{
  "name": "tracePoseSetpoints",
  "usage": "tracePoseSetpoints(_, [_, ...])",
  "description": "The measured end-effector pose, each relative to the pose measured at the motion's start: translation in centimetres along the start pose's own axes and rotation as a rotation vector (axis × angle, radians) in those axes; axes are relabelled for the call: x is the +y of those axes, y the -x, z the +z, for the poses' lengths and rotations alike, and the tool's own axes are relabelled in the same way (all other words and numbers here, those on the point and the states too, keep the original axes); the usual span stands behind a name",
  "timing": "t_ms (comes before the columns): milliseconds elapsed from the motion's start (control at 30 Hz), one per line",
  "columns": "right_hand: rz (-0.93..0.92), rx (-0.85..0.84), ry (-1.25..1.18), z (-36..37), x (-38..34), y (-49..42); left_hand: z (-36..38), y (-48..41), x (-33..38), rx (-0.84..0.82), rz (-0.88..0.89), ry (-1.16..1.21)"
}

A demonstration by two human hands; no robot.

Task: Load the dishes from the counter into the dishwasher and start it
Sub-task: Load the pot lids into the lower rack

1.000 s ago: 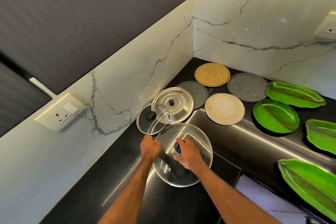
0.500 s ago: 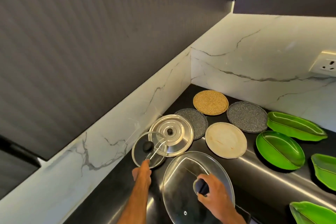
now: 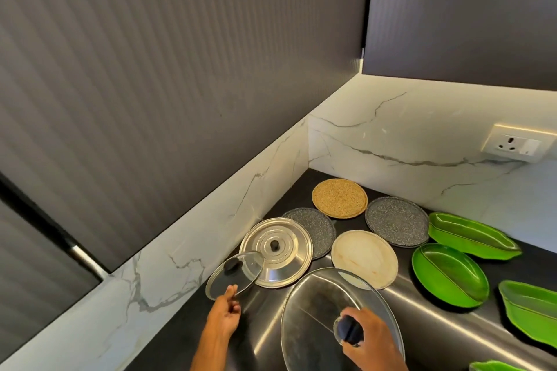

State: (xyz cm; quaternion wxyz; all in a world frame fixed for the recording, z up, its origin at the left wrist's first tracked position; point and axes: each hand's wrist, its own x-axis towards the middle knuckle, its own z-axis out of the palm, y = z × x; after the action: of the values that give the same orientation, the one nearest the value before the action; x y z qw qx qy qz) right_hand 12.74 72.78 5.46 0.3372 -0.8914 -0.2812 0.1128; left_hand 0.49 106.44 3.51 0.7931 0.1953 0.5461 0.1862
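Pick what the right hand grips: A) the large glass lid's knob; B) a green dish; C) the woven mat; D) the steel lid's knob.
A: the right hand curls round the dark knob of the large glass lid; the left hand pinches the rim of the small glass lid.

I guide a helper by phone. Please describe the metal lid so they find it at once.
From the corner of the marble backsplash, come forward along the left wall. The steel lid lies on the counter, overlapping a speckled plate. Unlike the small glass lid and large glass lid, it is opaque ringed metal.
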Motion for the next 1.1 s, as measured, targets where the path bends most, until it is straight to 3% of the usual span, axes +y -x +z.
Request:
tracePoseSetpoints(367, [0.122,0.246,-0.213,-6.8,-1.4,3.6,-3.6,10.6,-8.3,-0.141,0.067,-0.210])
tracePoseSetpoints(600, [0.269,0.583,-0.372,-13.2,0.3,8.5,2.4,15.5,-13.4,-0.518,0.085,-0.377])
tracePoseSetpoints(733, [0.427,0.817,-0.497,-17.7,3.4,14.2,5.6,18.7,-18.1,-0.685,0.077,-0.550])
tracePoseSetpoints(867, [0.532,0.984,-0.783,-21.7,7.2,21.5,7.1,24.2,-23.2,-0.865,0.088,-0.653])
tracePoseSetpoints(967, [0.519,1.089,-1.065,-24.4,9.3,28.6,7.1,28.2,-27.5,-0.987,0.128,-0.791])
tracePoseSetpoints(1100, [0.495,1.199,-1.180,-26.6,12.5,39.2,6.5,34.1,-34.4,-1.088,0.096,-0.947])
